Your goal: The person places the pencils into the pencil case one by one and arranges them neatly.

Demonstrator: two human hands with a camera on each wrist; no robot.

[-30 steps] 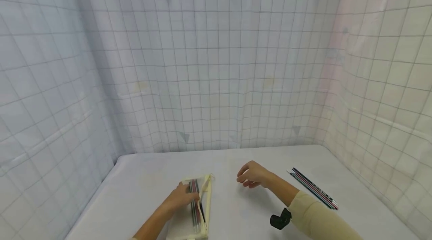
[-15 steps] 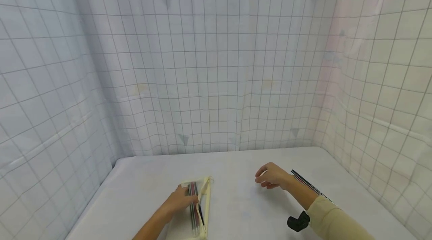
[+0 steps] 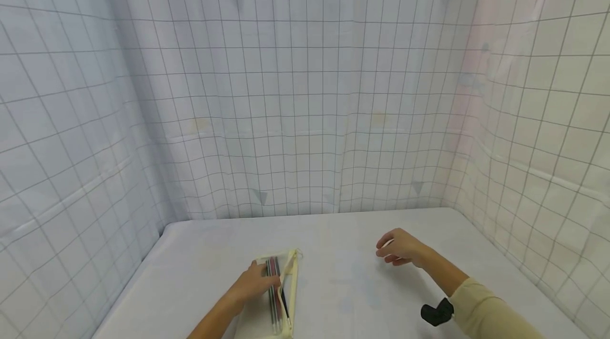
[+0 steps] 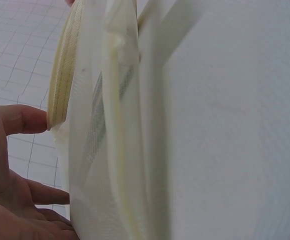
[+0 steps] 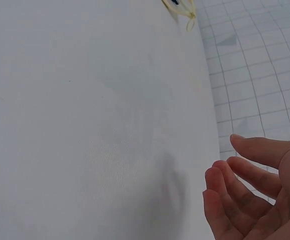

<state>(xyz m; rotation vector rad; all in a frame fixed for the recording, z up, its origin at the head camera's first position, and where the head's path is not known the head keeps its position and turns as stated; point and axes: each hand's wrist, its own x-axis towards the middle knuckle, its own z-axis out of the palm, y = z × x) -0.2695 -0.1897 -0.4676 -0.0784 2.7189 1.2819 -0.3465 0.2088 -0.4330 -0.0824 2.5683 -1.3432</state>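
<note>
A translucent pencil case (image 3: 252, 320) with a cream zipper edge (image 4: 62, 75) lies left of centre on the table. Several pencils (image 3: 274, 304) lie inside it, seen through its cover. My left hand (image 3: 254, 282) holds the case near its opening; in the left wrist view a digit meets the end of the zipper edge and other fingers touch the case's side. Above the right part of the table hovers my right hand (image 3: 399, 248), fingers loosely bent, nothing between them. The right wrist view shows that hand (image 5: 265, 192) apart from any object.
A white table (image 3: 333, 265) carries the case. White grid-patterned curtains (image 3: 305, 90) enclose it at the back and both sides. A black wrist camera (image 3: 437, 312) hangs at the right sleeve (image 3: 491, 310).
My right hand has moved right across the table, and its arm now hides the loose pencils seen there earlier. The left hand stays at the pencil case.
</note>
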